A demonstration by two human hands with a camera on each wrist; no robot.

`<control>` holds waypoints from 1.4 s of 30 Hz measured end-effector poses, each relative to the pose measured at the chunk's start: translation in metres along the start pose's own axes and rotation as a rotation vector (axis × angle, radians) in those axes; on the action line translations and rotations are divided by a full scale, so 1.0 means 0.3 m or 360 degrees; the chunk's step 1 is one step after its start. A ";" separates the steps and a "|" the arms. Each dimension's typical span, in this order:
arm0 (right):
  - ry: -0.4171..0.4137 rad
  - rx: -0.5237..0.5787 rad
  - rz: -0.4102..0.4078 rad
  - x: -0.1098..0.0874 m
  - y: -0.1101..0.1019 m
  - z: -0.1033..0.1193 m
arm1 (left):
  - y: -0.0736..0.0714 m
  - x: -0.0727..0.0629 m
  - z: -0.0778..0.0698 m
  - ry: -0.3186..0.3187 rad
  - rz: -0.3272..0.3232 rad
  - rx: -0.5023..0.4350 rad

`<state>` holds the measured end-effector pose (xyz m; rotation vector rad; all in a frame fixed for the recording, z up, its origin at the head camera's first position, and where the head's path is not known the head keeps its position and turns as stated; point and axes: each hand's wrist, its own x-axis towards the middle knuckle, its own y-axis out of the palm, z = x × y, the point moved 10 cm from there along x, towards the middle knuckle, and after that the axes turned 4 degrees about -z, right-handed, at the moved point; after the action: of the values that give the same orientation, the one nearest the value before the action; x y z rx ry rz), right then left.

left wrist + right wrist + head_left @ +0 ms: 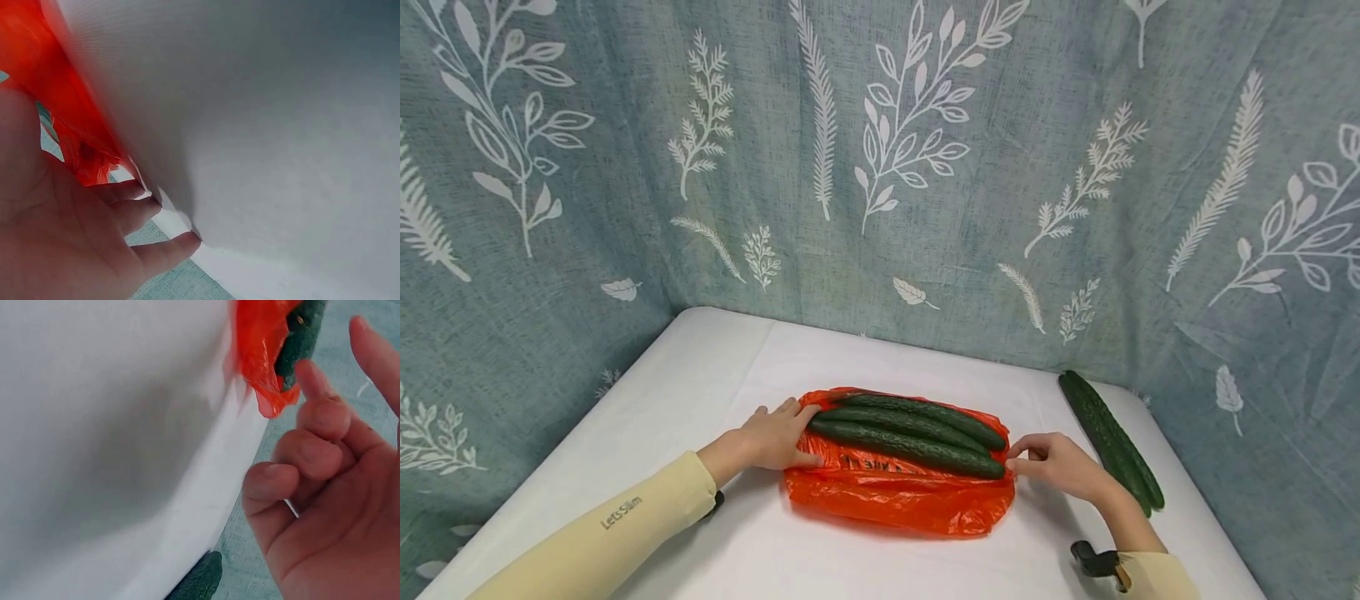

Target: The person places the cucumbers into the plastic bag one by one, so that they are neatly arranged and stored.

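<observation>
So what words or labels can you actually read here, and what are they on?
"LetsSlim": on the pale yellow left sleeve.
Dark print on the red plastic bag, next to the cucumbers: too creased and small to read.
I can make out no other words, numbers or signs.

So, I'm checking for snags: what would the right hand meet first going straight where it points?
Likely the red bag, at its right edge, then the front cucumber; depth is unclear, so there may be contact.
</observation>
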<state>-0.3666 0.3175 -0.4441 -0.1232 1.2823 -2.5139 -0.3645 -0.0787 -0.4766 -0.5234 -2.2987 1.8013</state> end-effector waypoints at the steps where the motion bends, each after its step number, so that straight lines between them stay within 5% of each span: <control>1: 0.0012 0.0001 -0.0041 -0.002 -0.013 -0.005 | 0.000 0.000 0.000 0.0001 0.0000 0.0002; 26: 0.0573 0.0260 -0.0774 -0.136 -0.257 -0.274 | -0.001 -0.006 -0.002 0.0013 0.0010 0.0003; 42: 0.0900 0.0340 -0.0959 -0.223 -0.313 -0.440 | -0.007 -0.011 -0.008 0.0025 -0.0004 -0.0032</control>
<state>-0.3544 0.4924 -0.4430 0.3235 1.2895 -3.3551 -0.3610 -0.0781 -0.4736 -0.5360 -2.3083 1.7682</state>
